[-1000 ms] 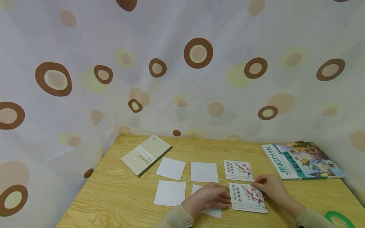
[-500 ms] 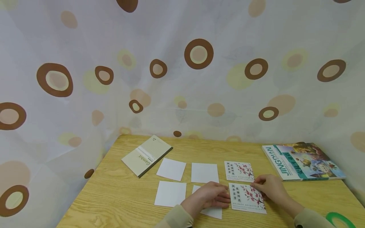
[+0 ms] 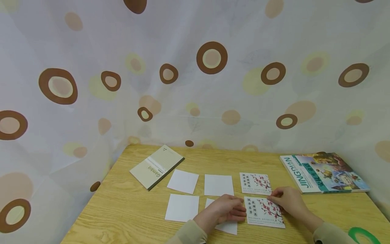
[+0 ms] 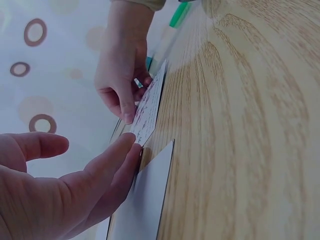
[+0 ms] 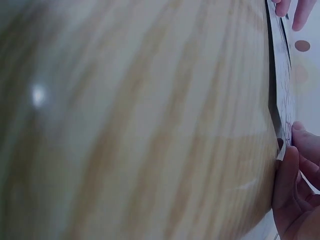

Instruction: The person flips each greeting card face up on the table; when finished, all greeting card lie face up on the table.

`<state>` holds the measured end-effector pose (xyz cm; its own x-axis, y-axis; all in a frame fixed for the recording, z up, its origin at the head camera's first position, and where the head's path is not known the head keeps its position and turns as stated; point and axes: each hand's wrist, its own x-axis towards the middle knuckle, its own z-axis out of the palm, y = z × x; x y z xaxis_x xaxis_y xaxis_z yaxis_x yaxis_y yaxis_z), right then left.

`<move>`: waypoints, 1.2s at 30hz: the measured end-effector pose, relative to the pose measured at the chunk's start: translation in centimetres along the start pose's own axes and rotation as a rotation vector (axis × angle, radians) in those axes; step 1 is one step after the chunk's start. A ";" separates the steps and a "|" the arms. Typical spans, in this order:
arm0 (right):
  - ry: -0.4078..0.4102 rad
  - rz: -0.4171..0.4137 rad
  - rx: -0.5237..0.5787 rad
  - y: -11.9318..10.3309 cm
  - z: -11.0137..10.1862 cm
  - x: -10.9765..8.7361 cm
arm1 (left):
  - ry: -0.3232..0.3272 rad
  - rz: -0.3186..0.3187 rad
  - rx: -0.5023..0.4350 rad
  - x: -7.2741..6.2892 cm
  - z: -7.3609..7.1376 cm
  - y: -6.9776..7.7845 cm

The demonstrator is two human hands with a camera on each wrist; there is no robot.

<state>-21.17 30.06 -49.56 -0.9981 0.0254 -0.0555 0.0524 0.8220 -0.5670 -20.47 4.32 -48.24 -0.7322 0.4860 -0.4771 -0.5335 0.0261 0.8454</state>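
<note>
Fingers [image 3: 278, 199] of right hand [image 3: 290, 202] on nearer blossom card [image 3: 263, 212], much as before.

The printed card [image 3: 264, 212] lies face up in the lower right of the head view, slightly skewed, its upper right corner partly covered. It is white, with dark Chinese characters in columns on the left, reddish-pink blossoms on dark branches at the right and fine print along the lower edge. Just left, near the bottom of the frame, the plain white card [image 3: 228, 227] lies blank side up, partly hidden.
</note>
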 end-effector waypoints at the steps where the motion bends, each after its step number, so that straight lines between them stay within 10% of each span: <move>1: 0.000 0.001 -0.003 0.0 0.0 0.0 | -0.002 -0.001 0.000 0.0 0.0 0.0; 19: -0.021 0.006 0.024 0.0 -0.1 0.0 | -0.024 0.079 -0.051 -0.3 -1.0 -0.1; 36: -0.004 -0.006 0.042 -0.6 -0.6 0.5 | 0.078 0.138 -0.082 -1.2 -6.1 1.5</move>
<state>-21.74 29.90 -48.75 -0.9983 0.0178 -0.0555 0.0476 0.7976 -0.6013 -22.99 -1.55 -47.86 -0.8298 0.4109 -0.3776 -0.4559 -0.1090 0.8833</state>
